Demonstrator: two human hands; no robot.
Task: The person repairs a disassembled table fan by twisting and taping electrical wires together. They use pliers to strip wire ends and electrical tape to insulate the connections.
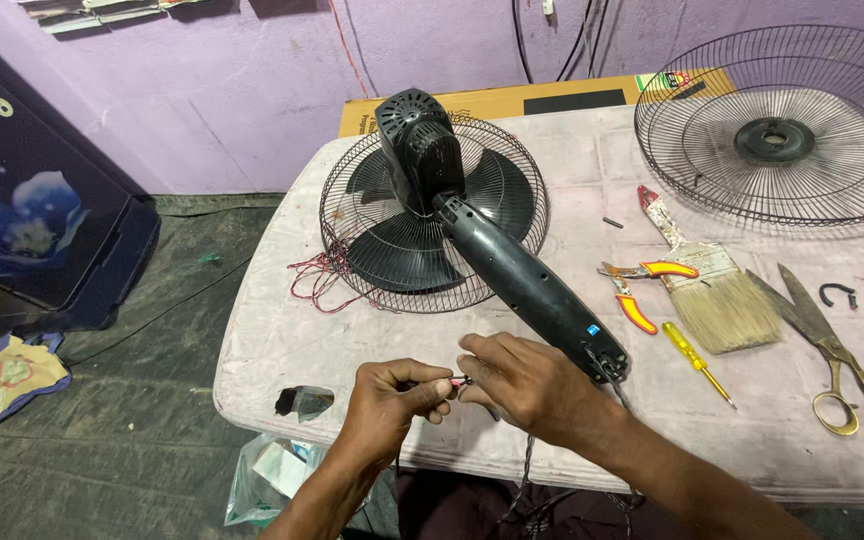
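1. Black plastic fan neck (527, 285), smooth and tapered, lies face-down just above the right hand (532, 385).
2. Left hand (392, 395) pinches narrow on a thin red wire end (459, 381); right hand's fingertips meet it there, pinched too.
3. Round wire guard (432, 215) beyond both hands, ribbed.
4. Right of the right hand: bristly paintbrush (717, 295), yellow screwdriver (697, 362), brass-handled scissors (837, 350).

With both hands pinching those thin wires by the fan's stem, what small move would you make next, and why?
Probably keep twisting the wire ends together: the left hand and right hand meet fingertip to fingertip on them beside the fan stem, with no tool in hand.
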